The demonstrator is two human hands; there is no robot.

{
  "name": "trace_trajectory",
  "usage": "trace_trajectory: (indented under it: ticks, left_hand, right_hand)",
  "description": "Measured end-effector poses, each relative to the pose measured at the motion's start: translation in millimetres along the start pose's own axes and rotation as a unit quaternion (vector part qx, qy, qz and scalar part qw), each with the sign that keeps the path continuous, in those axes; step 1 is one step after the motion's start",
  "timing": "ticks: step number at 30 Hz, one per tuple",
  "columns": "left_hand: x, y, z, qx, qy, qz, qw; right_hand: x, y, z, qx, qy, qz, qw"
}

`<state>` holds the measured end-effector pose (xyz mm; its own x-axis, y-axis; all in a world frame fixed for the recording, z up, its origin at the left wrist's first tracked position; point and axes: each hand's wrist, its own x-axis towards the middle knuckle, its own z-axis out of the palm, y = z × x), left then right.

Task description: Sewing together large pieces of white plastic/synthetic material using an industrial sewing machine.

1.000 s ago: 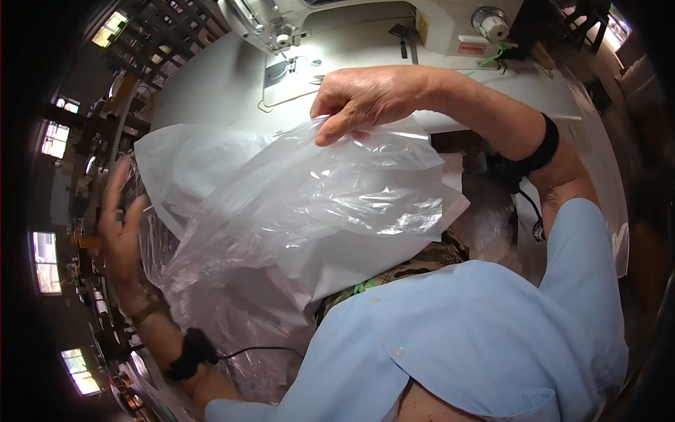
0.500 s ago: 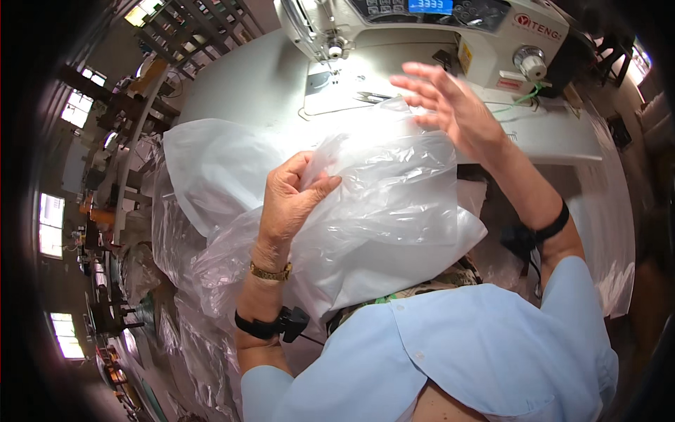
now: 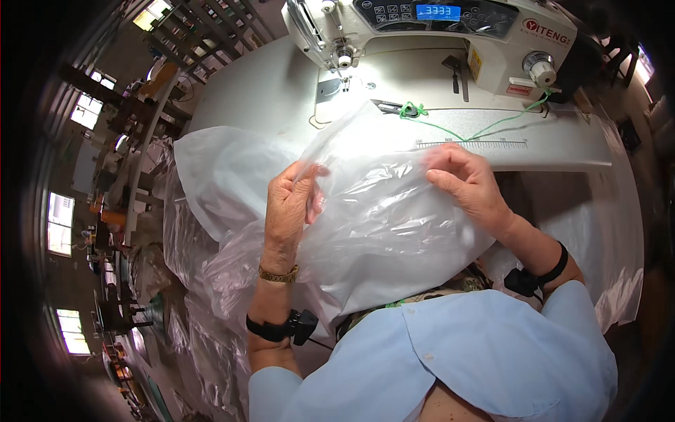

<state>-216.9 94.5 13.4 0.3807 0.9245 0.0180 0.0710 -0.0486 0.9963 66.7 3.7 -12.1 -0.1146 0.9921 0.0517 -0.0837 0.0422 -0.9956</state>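
A clear plastic sheet [image 3: 394, 204] lies over white material [image 3: 225, 169] across my lap and the front of the table. My left hand [image 3: 292, 200] pinches the upper left part of the clear sheet between thumb and fingers. At the sheet's upper right edge, my right hand [image 3: 467, 179] has its thumb and curled fingers closed on the film. Beyond both hands stands a white sewing machine [image 3: 492, 49], its needle area lit, just past the sheet's raised tip.
Small dark thread snips [image 3: 394, 107] lie on the sewing table [image 3: 260, 91] beside green thread [image 3: 450, 132] running to the machine. A dark tool [image 3: 455, 74] rests behind them. More crumpled plastic [image 3: 204, 330] hangs at the left.
My right hand has come down from above the table to the sheet's right edge and closed on it. The snips and green thread now show. My left hand keeps its pinch.
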Motion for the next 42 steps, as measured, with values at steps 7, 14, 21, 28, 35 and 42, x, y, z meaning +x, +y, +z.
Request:
trace_trajectory:
  ticks: [7, 14, 21, 28, 35, 42]
  left_hand:
    - [10.0, -17.6, -4.1, -0.026, -0.011, -0.040, 0.999]
    - [23.0, -26.0, -4.8, 0.031, 0.036, -0.043, 0.998]
    - [26.1, -26.8, -4.3, 0.018, 0.031, -0.033, 0.999]
    - [29.6, -21.6, -5.3, 0.017, 0.036, -0.015, 0.999]
    - [34.7, -22.8, -8.8, 0.025, 0.027, -0.023, 0.999]
    - [33.1, -29.7, -12.3, 0.040, 0.003, -0.047, 0.998]
  right_hand:
    - [-23.9, -3.1, 0.9, -0.201, 0.056, -0.261, 0.942]
    - [-42.8, 3.6, -15.1, -0.220, 0.025, -0.195, 0.956]
    - [-57.9, 8.7, -21.2, -0.174, 0.000, -0.176, 0.969]
    - [-64.8, 5.7, -22.0, -0.244, 0.001, -0.207, 0.947]
    - [-65.5, 1.3, -20.9, -0.214, 0.006, -0.204, 0.955]
    - [-62.7, 4.3, -13.8, -0.048, 0.035, -0.126, 0.990]
